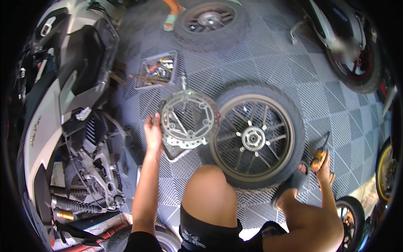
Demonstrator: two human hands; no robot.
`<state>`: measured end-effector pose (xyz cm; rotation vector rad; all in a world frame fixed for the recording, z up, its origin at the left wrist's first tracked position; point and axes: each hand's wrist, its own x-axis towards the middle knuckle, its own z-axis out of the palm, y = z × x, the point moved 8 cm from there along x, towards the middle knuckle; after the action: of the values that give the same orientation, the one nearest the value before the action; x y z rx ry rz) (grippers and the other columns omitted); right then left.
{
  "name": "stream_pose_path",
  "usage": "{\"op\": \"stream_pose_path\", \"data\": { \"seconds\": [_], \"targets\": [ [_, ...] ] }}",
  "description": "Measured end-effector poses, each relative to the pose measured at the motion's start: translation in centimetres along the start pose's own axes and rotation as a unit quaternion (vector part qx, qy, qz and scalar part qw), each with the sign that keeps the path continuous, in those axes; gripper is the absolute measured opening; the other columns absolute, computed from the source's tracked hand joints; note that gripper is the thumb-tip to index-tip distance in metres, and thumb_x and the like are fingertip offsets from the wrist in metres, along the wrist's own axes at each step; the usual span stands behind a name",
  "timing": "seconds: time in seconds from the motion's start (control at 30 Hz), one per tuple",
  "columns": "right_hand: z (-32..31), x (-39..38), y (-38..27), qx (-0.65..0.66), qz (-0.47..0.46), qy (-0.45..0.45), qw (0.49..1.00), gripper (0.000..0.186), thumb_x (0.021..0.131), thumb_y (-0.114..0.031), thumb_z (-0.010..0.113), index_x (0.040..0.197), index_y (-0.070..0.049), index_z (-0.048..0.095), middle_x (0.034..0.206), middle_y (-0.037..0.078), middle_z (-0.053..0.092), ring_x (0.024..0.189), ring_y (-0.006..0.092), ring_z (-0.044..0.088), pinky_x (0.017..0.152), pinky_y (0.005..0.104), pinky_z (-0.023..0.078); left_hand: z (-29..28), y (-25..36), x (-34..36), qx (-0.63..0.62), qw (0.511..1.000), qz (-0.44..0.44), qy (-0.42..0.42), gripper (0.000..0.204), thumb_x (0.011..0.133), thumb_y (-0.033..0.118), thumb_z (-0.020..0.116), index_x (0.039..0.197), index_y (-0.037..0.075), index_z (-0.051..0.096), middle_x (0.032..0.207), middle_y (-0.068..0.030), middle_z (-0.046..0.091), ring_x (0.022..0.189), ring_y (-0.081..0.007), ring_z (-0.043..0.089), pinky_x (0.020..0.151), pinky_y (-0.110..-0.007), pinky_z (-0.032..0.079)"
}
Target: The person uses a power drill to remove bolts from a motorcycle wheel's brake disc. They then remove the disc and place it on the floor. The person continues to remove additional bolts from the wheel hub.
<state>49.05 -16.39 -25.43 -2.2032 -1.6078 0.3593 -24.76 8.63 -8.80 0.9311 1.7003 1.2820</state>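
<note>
My left hand (153,133) is closed on the left edge of a brake disc (216,118), a flat metal ring with holes along its rim. It is held up just left of a motorcycle wheel (254,138) lying flat on the floor, and overlaps the tyre's edge in view. Beneath the ring shows a second silvery holed edge (184,144); whether it is a separate disc I cannot tell. On the far right, by my sandalled foot (294,182), my right hand (323,167) grips a yellow and black power driver (318,158) with a long dark bit pointing away.
A plastic basket (137,86) of tools stands beyond the disc. Further off lie another wheel (210,19) and a person's sandalled foot (169,22). A partly stripped motorcycle (46,117) lines the left side; another (348,38) stands far right. Grey tiles (268,63) cover the floor.
</note>
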Motion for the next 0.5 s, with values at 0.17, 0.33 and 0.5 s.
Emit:
{"op": "stream_pose_path", "data": {
  "seconds": [0.17, 0.33, 0.5],
  "targets": [
    [2.6, 0.4, 2.2, 0.131, 0.037, -0.136, 0.981, 0.112, 0.064, -0.012, 0.089, 0.155, -0.007, 0.025, 0.114, 0.018, 0.067, 0.099, 0.0357, 0.068, 0.087, 0.0394, 0.056, -5.6, -4.2, 0.2, -0.043, 0.998, -0.007, 0.051, 0.033, 0.104, 0.023, 0.056, 0.123, -0.003, 0.048, 0.108, -0.0136, 0.066, 0.092, -0.0194, 0.066, 0.084, -0.035, 0.055],
    [0.9, 2.8, 5.9, 0.090, 0.096, -0.113, 0.985, 0.076, 0.075, -0.003, 0.073, 0.145, -0.005, 0.044, 0.118, 0.017, 0.065, 0.100, 0.0304, 0.067, 0.080, 0.0375, 0.056, 0.0, -9.2, 3.0, -0.239, 0.966, -0.089, -0.029, 0.034, 0.104, 0.018, 0.054, 0.130, 0.001, 0.039, 0.124, -0.0189, 0.058, 0.111, -0.0293, 0.064, 0.088, -0.046, 0.057],
    [-0.2, 4.8, 3.7, 0.065, 0.062, -0.018, 0.996, 0.048, 0.084, -0.006, 0.069, 0.130, -0.001, 0.056, 0.121, 0.019, 0.064, 0.106, 0.0311, 0.064, 0.084, 0.0374, 0.055, 11.5, -8.5, 5.6, -0.215, 0.969, -0.116, -0.041, 0.031, 0.105, 0.014, 0.051, 0.130, 0.001, 0.038, 0.123, -0.0174, 0.058, 0.109, -0.0305, 0.065, 0.094, -0.048, 0.056]
  ]
}}
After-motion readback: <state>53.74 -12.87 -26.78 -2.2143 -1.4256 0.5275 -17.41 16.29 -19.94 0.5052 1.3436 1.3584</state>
